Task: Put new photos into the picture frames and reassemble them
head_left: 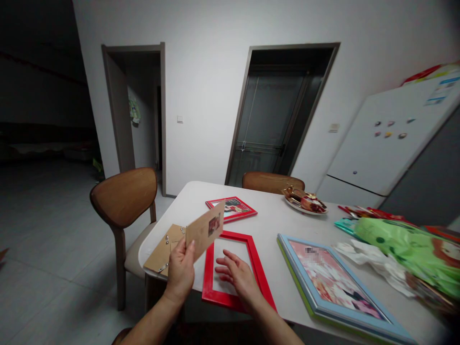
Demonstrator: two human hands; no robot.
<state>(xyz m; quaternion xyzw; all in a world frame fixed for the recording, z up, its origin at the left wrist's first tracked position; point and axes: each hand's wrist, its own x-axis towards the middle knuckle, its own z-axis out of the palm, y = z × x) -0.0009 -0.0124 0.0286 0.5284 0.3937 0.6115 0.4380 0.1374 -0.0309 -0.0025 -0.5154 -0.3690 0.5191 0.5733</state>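
Red frame (pixel 259 273) lies seemingly unfilled, card (pixel 203 234) out at eleven o'clock, pinched in left grip (pixel 181 272); right grip (pixel 240 278) hovers released.

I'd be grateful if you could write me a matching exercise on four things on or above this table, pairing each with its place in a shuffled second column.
Things:
1. Sheet
2. Board
3. Blue frame
4. Plate

Places:
A. On top of a green frame
B. In front of the far chair
C. Held up in the left hand
D. Lying at the left end of the table

Pairs: 1-C, 2-D, 3-A, 4-B
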